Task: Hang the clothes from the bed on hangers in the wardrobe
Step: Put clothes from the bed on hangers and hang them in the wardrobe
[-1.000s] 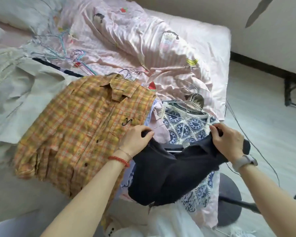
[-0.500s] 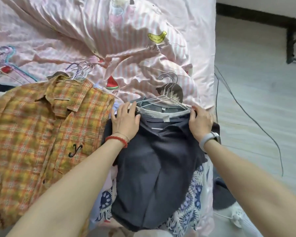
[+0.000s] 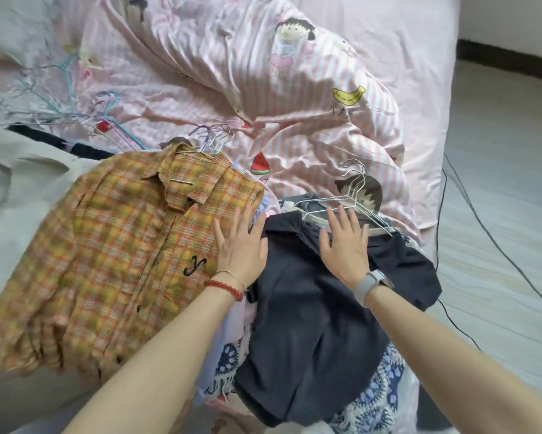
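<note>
Two flat, open hands hold nothing: the right hand (image 3: 344,245) lies on the dark navy cloth top (image 3: 326,308) in the lower middle of the frame, just below its thin white wire hanger (image 3: 351,203), nearer than the left hand (image 3: 240,249).

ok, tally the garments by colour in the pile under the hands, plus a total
Orange-yellow plaid shirt: 1
Dark navy garment: 1
Blue-and-white patterned garment: 1
Total clearly visible: 3. More pale fabric lies between them; it cannot be counted.
</note>
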Action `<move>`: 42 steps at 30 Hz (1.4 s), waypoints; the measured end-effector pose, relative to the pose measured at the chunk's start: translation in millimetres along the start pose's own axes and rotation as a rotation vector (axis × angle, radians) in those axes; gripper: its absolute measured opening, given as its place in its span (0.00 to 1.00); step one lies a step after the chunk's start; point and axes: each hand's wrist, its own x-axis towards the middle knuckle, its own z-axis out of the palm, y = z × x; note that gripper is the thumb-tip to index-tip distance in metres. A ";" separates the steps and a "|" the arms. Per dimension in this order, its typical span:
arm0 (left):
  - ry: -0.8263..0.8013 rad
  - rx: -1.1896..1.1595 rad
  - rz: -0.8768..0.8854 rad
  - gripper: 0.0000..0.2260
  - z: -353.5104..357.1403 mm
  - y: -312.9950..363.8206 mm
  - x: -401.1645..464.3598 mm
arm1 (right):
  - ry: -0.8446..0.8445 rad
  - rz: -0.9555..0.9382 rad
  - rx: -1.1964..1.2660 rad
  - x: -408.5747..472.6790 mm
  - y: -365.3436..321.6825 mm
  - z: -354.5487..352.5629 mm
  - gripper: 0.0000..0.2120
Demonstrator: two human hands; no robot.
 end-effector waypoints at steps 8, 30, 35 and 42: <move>0.236 -0.118 -0.448 0.21 -43.0 -151.2 -151.8 | -0.088 -0.464 -0.010 -61.3 -167.4 8.2 0.21; 0.733 -0.130 -1.965 0.19 36.2 -273.5 -811.6 | -0.819 -1.973 -0.069 -624.9 -527.2 190.6 0.30; 0.746 -0.063 -2.248 0.19 38.0 -236.3 -892.4 | -0.861 -2.279 0.039 -734.9 -545.2 210.3 0.18; 0.862 0.186 -2.644 0.19 27.9 -189.6 -963.4 | -1.208 -2.534 0.141 -857.5 -568.6 216.4 0.21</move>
